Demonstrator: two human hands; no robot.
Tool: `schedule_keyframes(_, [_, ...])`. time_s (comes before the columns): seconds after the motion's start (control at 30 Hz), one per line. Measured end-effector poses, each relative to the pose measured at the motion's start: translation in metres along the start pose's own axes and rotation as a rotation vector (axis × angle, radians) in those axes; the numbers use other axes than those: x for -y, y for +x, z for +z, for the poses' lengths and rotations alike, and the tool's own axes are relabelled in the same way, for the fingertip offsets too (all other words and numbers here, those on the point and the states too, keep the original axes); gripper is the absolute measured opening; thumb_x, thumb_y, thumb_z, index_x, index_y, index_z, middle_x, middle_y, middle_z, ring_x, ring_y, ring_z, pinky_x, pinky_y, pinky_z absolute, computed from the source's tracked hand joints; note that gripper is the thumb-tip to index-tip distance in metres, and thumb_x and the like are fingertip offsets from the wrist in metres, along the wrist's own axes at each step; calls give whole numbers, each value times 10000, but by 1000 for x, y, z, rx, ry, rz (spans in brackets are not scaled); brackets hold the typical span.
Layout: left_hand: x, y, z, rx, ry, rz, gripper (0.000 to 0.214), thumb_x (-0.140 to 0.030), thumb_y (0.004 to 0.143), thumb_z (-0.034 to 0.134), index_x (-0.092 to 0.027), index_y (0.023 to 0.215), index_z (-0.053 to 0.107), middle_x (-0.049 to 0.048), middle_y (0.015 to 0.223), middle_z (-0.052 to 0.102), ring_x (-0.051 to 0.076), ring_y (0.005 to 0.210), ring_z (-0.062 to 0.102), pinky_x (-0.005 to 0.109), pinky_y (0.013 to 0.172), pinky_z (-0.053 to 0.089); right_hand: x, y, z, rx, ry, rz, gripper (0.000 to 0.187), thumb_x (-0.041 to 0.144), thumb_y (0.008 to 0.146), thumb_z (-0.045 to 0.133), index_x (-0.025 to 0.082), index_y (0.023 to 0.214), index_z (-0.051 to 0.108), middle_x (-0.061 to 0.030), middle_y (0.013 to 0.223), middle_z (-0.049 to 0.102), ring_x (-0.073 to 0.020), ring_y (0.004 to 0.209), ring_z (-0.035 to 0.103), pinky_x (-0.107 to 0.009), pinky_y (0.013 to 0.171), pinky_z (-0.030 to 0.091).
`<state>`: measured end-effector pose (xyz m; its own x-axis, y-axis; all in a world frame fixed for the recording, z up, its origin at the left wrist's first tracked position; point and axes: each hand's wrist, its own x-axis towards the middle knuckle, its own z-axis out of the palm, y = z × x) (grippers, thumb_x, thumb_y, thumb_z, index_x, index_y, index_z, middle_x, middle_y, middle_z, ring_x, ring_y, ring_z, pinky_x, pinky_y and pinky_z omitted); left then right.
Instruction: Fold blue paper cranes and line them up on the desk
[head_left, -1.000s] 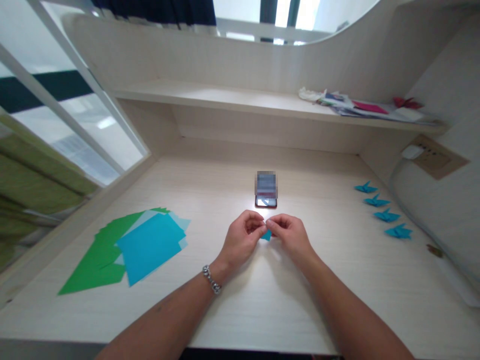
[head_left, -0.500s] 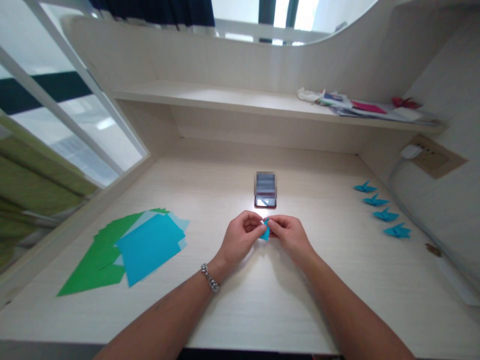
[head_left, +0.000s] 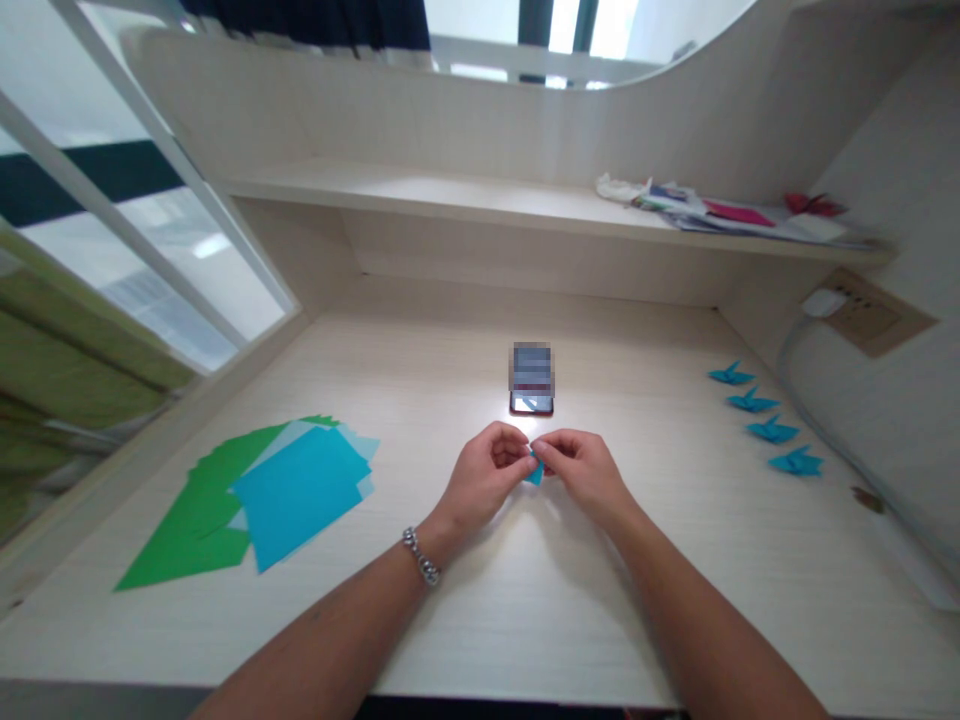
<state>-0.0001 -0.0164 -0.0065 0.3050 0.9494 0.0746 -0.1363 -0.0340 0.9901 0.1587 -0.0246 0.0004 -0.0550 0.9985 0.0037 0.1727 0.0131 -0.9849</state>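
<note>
The left hand (head_left: 486,478) and right hand (head_left: 585,472) are meeting just above the middle of the table (head_left: 525,610); both grips are clamping on the small folded blue paper (head_left: 535,470) between the fingertips; only a corner is showing, its tip pointing down at the table, long axis hidden; a phone (head_left: 532,385) is lying just beyond.

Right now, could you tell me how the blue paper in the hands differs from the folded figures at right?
The blue paper is pinched between left hand and right hand; the folded figures lie untouched in a row. The blue paper is mostly hidden; the folded figures show pointed wings. Both are blue.
</note>
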Motion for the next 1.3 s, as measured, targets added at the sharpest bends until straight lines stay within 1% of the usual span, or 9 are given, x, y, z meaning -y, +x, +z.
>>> schedule_keyframes(0.17, [0, -1, 1, 53, -55, -57, 247, -125, 707, 729, -153, 887, 564, 47, 810, 683, 166, 779, 668, 310, 733, 532, 3, -2, -1, -37, -69, -35, 168, 318, 747, 672, 158, 729, 723, -40, 666, 685, -162, 627, 593, -268, 599, 449])
schedule_keyframes(0.3, [-2, -2, 3, 65, -89, -112, 278, -107, 701, 724, -160, 921, 561, 33, 734, 702, 165, 720, 676, 302, 699, 524, -3, -1, 3, -55, -16, 5, 276, 399, 766, 652, 148, 660, 687, -34, 614, 647, -155, 582, 566, -258, 549, 430])
schedule_keyframes(0.47, [-2, 1, 1, -53, -106, -123, 304, -120, 667, 752, -160, 901, 562, 12, 682, 691, 160, 657, 662, 281, 645, 503, -8, 2, 7, -15, 134, 73, 367, 518, 773, 628, 156, 737, 668, -38, 671, 644, -150, 599, 577, -257, 553, 462])
schedule_keyframes(0.6, [-3, 3, -3, -160, -108, -82, 325, -155, 659, 774, -154, 916, 575, 12, 702, 695, 145, 644, 648, 257, 629, 490, -8, 1, 7, 74, 87, 116, 355, 508, 725, 693, 156, 748, 651, -31, 644, 640, -132, 553, 558, -252, 542, 445])
schedule_keyframes(0.7, [-4, 3, -4, -154, -134, -90, 322, -187, 684, 761, -145, 959, 599, 28, 734, 707, 147, 646, 649, 262, 626, 499, -9, 0, 6, 118, 47, 85, 309, 461, 750, 680, 160, 705, 626, -11, 603, 618, -125, 537, 538, -249, 542, 421])
schedule_keyframes(0.83, [-3, 4, -4, -128, -125, -113, 331, -242, 696, 758, -132, 980, 630, 24, 685, 693, 148, 589, 637, 262, 577, 491, -9, -3, 8, 128, -20, 44, 255, 398, 776, 656, 166, 682, 605, 5, 592, 596, -120, 545, 523, -240, 541, 400])
schedule_keyframes(1.07, [-4, 4, -6, -272, -84, -75, 373, -234, 634, 797, -148, 935, 594, 18, 689, 709, 147, 567, 640, 246, 554, 477, -5, -7, 14, 166, -74, 32, 220, 362, 811, 608, 160, 728, 637, -11, 626, 629, -129, 568, 553, -239, 553, 417])
schedule_keyframes(1.2, [0, 5, -5, -194, -163, -86, 395, -246, 674, 781, -141, 1020, 619, 45, 747, 720, 149, 604, 639, 264, 585, 489, 1, -9, 11, 109, -99, -27, 195, 336, 809, 609, 169, 713, 636, -9, 645, 636, -136, 592, 562, -242, 558, 412])
schedule_keyframes(1.3, [2, 5, -4, -98, -191, -117, 253, -266, 698, 768, -123, 889, 684, 57, 748, 699, 143, 643, 618, 257, 603, 481, 8, -11, 8, 31, -135, -57, 185, 322, 811, 607, 173, 706, 640, -6, 635, 636, -135, 577, 550, -248, 550, 404])
